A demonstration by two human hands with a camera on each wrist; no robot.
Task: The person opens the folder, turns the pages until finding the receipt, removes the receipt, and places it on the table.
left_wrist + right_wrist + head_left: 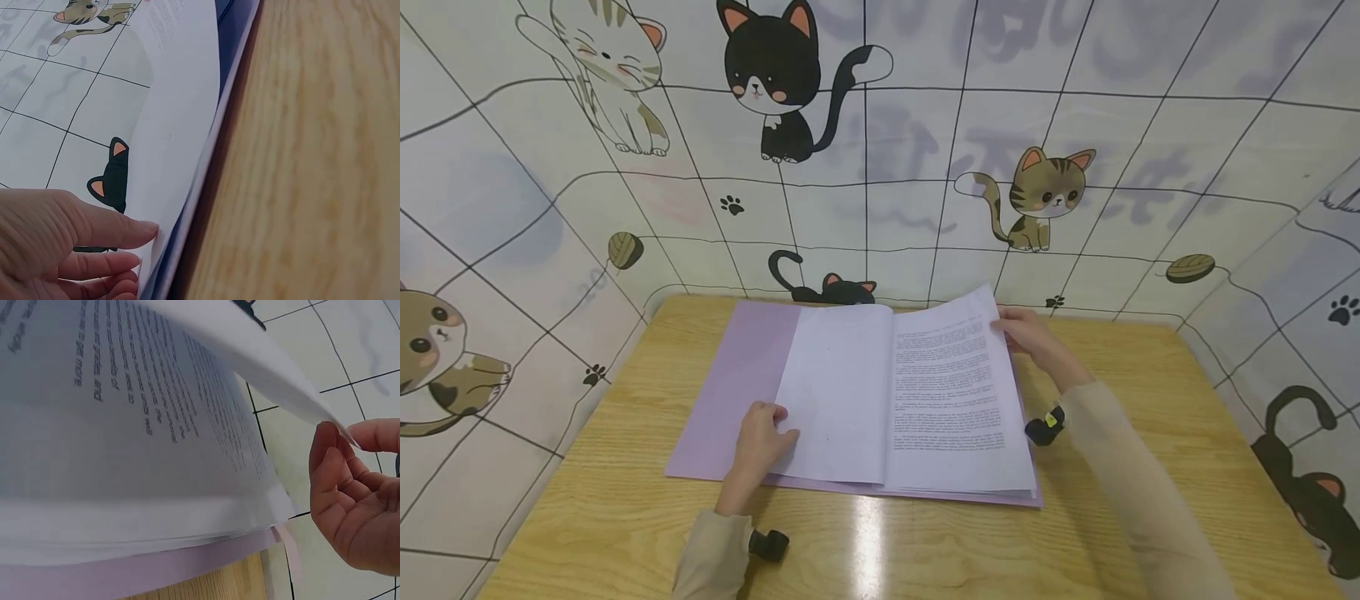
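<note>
An open lilac folder (718,400) lies flat on the table, white sheets spread inside it. Its left page (835,392) is blank, while the right page (947,400) carries printed paragraphs. My right hand (1026,332) pinches the top right corner of a page between thumb and fingers. In the right wrist view that lifted sheet (275,375) curves up, and a printed sheet (144,462) shows beneath it. My left hand (763,442) rests at the blank page's left edge, fingers loosely bent. The left thumb (134,230) touches the paper in the left wrist view.
The wooden table (602,467) reaches back to a wall (910,225) printed with cartoon cats and grid lines. A small black wrist camera (769,546) sits at the left sleeve, another black camera (1045,427) at the right.
</note>
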